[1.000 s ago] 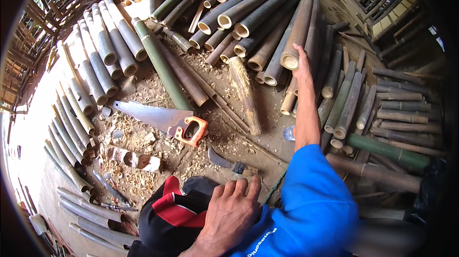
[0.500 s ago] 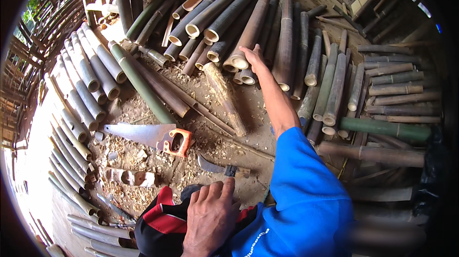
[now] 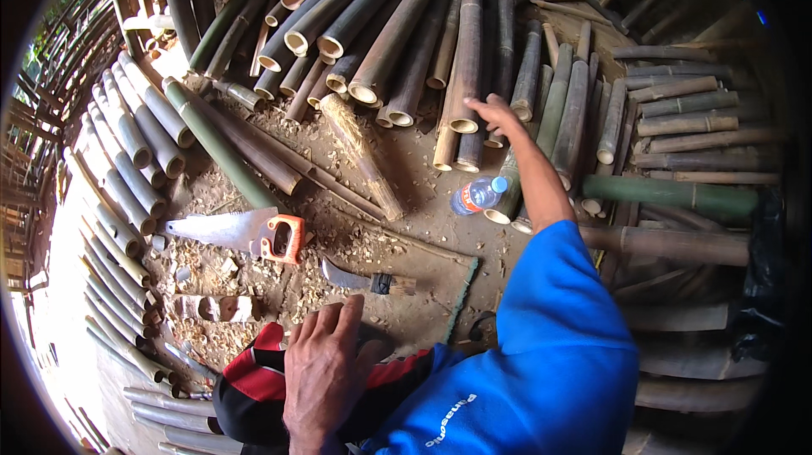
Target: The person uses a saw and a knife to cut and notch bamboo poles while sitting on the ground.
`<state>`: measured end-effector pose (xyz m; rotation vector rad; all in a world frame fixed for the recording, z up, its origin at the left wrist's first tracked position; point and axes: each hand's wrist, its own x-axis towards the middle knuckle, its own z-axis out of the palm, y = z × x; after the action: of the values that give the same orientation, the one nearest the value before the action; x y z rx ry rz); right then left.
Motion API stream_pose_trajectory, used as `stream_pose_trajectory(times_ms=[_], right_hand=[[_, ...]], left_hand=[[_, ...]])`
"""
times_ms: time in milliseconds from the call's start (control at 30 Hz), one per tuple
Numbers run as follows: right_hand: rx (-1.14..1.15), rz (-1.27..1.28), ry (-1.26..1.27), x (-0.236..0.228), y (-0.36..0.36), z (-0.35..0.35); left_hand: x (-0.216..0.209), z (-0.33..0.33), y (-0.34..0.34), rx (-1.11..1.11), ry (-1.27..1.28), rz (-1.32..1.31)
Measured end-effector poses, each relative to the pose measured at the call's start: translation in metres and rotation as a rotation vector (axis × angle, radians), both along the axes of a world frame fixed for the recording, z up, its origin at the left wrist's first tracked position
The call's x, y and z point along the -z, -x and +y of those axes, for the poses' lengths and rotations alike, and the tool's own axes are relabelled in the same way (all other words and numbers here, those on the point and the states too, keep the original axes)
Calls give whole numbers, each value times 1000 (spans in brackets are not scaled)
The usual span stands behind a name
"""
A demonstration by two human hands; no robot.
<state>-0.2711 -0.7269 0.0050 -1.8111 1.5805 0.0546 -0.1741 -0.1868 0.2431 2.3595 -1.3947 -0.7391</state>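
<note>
My right hand (image 3: 501,117) reaches forward with its index finger stretched out, the tip at the side of a brown bamboo tube (image 3: 467,49) close to its cut end. The other fingers are partly curled, and nothing shows in the hand. My left hand (image 3: 321,362) rests palm down over my knee (image 3: 254,379), its fingers stretched forward and holding nothing visible. Just beyond it lies a curved knife (image 3: 368,279) with a dark-wrapped wooden handle. Farther left is a handsaw (image 3: 224,231) with an orange handle. A clear plastic water bottle (image 3: 475,196) with a blue cap lies below my right forearm.
Bamboo tubes (image 3: 381,41) are heaped at the far side, others (image 3: 127,125) line the left, and shorter ones (image 3: 689,125) are stacked at right. A pale, scraped log (image 3: 359,155) and a long green pole (image 3: 220,142) lie mid-floor. Wood shavings (image 3: 220,273) litter the ground.
My right hand has moved right and nearer, from a thick tube's end to another tube. The whole view has shifted, and the water bottle now shows.
</note>
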Motion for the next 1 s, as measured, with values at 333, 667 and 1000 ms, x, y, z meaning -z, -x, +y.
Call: stream_pose_trajectory(times_ms=[333,667,1000], right_hand=[[110,-812,-294,-36,-23,-13],[54,-431,-20,-50,-31,-3],[46,-47,-406,46,56,16]], left_hand=[[13,12,-3,-56,-51,-20],[7,7,5,-10,14,21],[13,19,-2,-95,-31,3]])
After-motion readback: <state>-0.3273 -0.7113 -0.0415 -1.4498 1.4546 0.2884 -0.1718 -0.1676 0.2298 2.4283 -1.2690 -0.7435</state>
